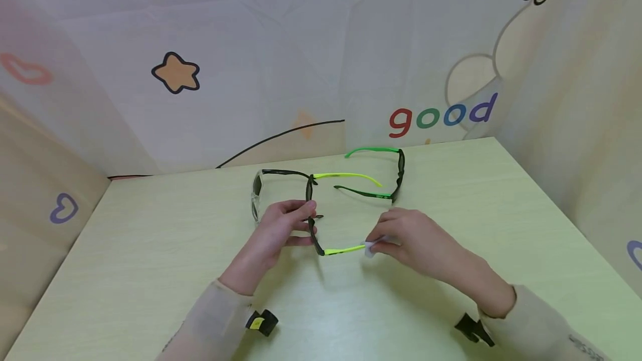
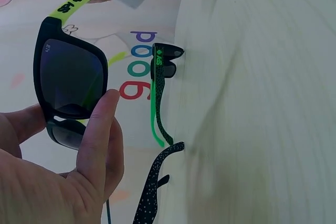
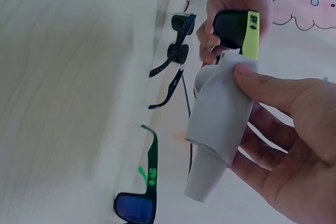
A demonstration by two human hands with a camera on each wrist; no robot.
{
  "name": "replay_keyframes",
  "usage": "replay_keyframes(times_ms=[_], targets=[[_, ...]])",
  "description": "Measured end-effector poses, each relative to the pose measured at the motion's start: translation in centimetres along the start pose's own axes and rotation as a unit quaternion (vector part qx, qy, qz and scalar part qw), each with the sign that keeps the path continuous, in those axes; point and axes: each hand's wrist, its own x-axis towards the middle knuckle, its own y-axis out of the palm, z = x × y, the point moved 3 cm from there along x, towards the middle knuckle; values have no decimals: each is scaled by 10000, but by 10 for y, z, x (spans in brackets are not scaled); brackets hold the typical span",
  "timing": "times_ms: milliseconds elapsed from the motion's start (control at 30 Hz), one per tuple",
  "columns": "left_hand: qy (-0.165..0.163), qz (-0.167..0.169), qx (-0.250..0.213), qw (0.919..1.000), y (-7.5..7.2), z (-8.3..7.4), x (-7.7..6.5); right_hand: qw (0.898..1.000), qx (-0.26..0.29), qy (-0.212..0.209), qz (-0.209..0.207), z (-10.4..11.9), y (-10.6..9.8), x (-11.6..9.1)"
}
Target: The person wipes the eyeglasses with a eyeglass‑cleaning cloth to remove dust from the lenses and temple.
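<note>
My left hand (image 1: 281, 224) grips a pair of black sunglasses with yellow temples (image 2: 73, 77) by the middle of the front frame, holding it above the table. In the head view one yellow temple points toward the back right, the other toward my right hand (image 1: 413, 241). That hand pinches a light grey cloth (image 3: 223, 111) wrapped around the near temple's end, which the cloth hides. The right wrist view shows the thumb pressing on the cloth, with its loose part hanging down.
Sunglasses with a clear front and black temples (image 1: 254, 196) lie beyond my left hand. Black sunglasses with green temples (image 1: 400, 174) lie at the back right, near the table's (image 1: 125, 249) far edge. A printed curtain (image 1: 301, 43) hangs behind.
</note>
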Motion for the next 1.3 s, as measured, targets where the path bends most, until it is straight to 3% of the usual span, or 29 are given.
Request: replay_keyframes(times_ms=[267,533,1100,1300], targets=[[19,-3,-12,10000,-9,1,1,9988,440,228,10,-19,-4,-3],[15,37,-211,9998,-11,0,3,9991,386,-45,-166,-23,-4,-2],[-28,-160,-312,9994,-1,2,1,9984,-258,-450,-209,0,5,7],[14,-158,-322,9994,7,5,2,9983,-264,-491,-192,9,11,11]])
